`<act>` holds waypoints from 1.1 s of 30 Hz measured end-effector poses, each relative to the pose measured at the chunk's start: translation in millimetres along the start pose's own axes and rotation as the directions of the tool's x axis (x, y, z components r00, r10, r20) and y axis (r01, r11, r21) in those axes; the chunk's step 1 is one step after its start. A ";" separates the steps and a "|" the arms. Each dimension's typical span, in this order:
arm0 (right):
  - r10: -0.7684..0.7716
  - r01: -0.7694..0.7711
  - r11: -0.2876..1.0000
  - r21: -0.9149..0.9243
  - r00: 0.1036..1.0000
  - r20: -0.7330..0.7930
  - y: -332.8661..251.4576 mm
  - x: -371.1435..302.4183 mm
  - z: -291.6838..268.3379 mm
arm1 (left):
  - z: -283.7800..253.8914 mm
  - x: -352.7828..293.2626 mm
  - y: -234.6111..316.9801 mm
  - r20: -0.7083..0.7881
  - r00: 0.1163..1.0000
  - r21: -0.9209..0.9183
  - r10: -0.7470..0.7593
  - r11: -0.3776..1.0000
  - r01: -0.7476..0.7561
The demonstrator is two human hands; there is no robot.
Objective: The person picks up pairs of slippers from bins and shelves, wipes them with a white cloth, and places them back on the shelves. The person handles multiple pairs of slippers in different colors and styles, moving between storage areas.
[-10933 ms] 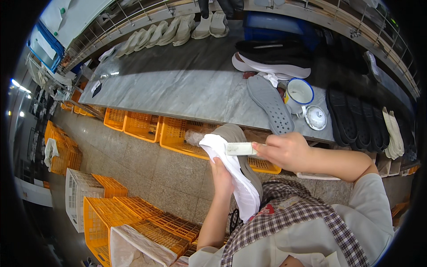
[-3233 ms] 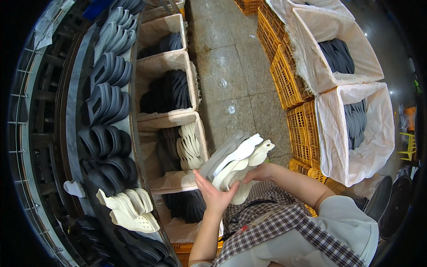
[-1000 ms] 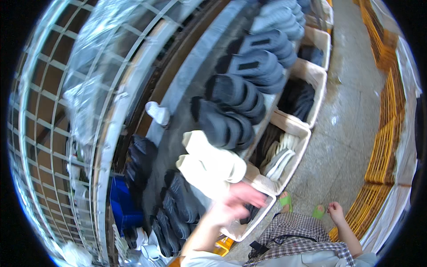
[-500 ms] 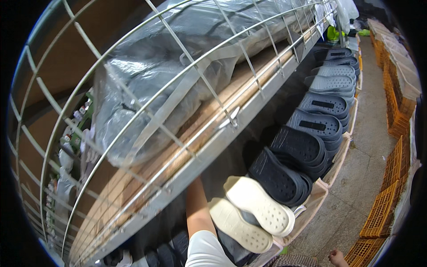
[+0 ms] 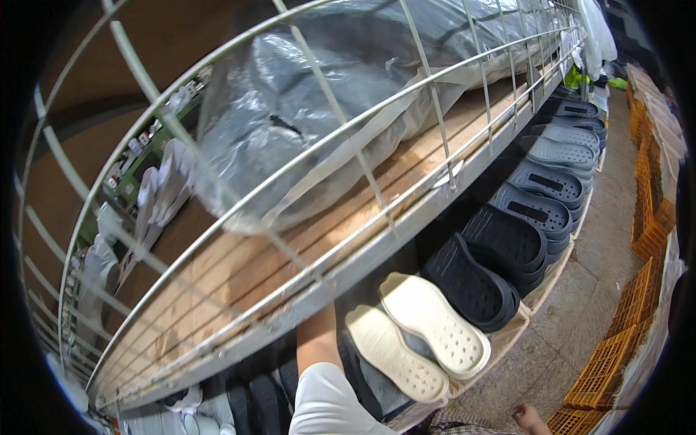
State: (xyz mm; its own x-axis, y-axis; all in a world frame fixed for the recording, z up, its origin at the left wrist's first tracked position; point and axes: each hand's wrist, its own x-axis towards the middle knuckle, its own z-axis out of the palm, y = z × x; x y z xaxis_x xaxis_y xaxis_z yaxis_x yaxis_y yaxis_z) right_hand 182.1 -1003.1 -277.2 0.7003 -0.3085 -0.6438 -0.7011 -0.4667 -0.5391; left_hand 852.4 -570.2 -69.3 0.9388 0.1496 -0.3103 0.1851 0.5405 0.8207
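My left forearm, in a white short sleeve, reaches under the edge of a wire-fenced shelf, which hides the hand. Just right of that arm lie two cream shoe soles, one nearer and one farther, with small holes at their wide ends. They sit side by side on a row of pale bins. Black soles are stacked beyond them. At the lower edge, away from the soles, my right hand hangs with its fingers curled in; nothing shows in it.
Grey soles continue the row toward the far end. A large clear plastic bag fills the shelf above my arm. Orange crates line the right side of the aisle floor. Dark soles lie left of my arm.
The view has shifted, so the shelf and soles sit differently in the picture. My left arm stays under the shelf edge, and the cream soles keep their places in the row.
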 end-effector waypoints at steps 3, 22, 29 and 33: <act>-0.014 0.015 0.999 0.038 1.000 -0.020 -2.4 12.1 -15.4 | -3.3 -56.0 3.3 0.256 0.966 -0.020 0.026 1.000 -0.022; -0.550 0.586 0.765 0.266 0.810 -0.201 -95.1 -72.3 -102.3 | -4.1 -490.4 -13.9 0.550 0.751 -0.445 -0.365 0.633 0.634; -0.801 0.811 0.444 0.381 0.549 -0.237 -155.7 -131.1 -136.6 | 4.5 -603.1 -46.2 0.657 0.657 -0.356 -0.370 0.617 0.702; -0.846 0.769 0.248 0.589 0.468 -0.256 -181.1 -169.2 -150.4 | 13.2 -624.7 -75.4 0.776 0.515 -0.205 -0.365 0.625 0.753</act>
State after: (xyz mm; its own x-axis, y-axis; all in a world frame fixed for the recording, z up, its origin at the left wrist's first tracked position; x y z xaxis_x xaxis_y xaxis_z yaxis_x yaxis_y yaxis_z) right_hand 210.8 -991.0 11.0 0.9552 0.0377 0.2934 0.2861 0.1352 -0.9486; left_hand 255.8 -715.3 69.0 0.6411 -0.7626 -0.0867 0.7628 0.6207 0.1812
